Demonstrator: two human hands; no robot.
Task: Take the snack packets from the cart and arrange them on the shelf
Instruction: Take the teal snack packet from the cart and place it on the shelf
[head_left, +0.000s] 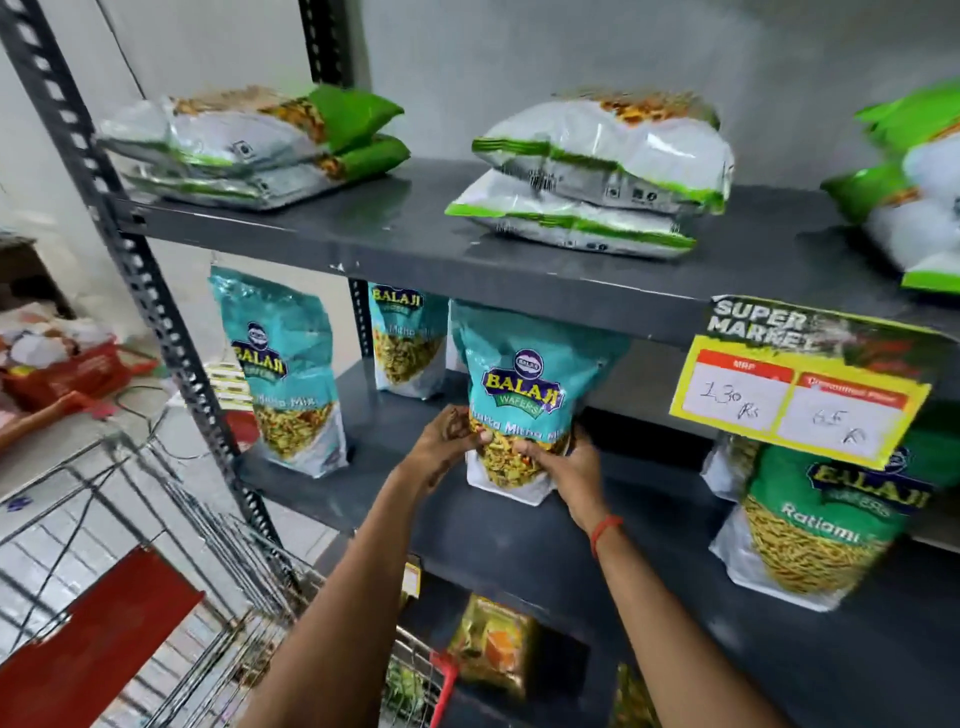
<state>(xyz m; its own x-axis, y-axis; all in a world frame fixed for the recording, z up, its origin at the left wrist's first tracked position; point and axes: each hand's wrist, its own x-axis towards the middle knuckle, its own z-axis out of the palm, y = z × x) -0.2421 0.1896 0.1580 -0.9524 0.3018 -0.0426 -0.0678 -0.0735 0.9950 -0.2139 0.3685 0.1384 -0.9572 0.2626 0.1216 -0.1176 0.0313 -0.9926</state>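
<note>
A teal Balaji snack packet (519, 395) stands upright on the dark grey middle shelf (467, 525). My left hand (447, 441) grips its lower left side and my right hand (563, 465) grips its lower right corner. Two more teal packets stand on the same shelf: one at the left (283, 369) and one further back (408, 338). A green Ratlami packet (826, 519) stands at the right. The wire cart (171, 571) with a red seat flap sits at the lower left.
On the top shelf (415, 239) lie stacks of white-and-green packets (249, 145), (597, 171), (914, 187). A yellow price tag (800, 384) hangs from that shelf's edge. A perforated upright post (130, 249) frames the left side. A red basket (67, 364) sits on the floor.
</note>
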